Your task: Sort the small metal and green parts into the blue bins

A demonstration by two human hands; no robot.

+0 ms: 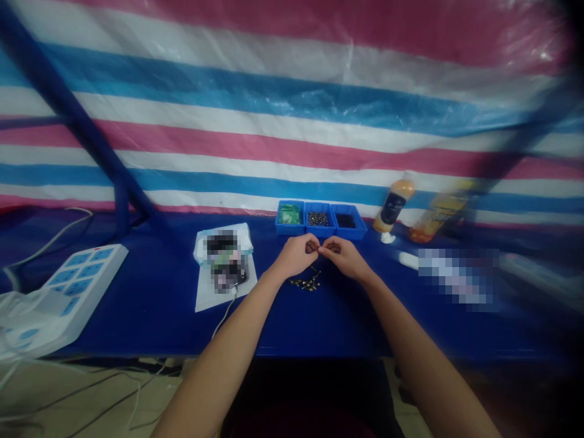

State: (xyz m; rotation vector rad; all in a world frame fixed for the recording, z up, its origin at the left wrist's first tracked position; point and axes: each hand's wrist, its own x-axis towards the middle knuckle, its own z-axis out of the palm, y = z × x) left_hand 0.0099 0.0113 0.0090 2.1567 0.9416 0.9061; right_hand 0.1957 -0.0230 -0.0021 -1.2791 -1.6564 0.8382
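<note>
My left hand [297, 254] and my right hand [343, 255] meet over the blue table [150, 304], fingertips pinched together on a tiny dark part I cannot make out. A small heap of dark metal pieces [306, 282] lies on the table just below the hands. Behind them stand three small blue bins [320, 219]: the left holds green items, the middle small dark beads, the right something black.
A white power strip [64, 292] with cables lies at the left edge. A white sheet with a phone on it [223, 267] sits left of the hands. Two orange bottles [395, 204] [438, 219] stand at the right, before a striped tarp [274, 91].
</note>
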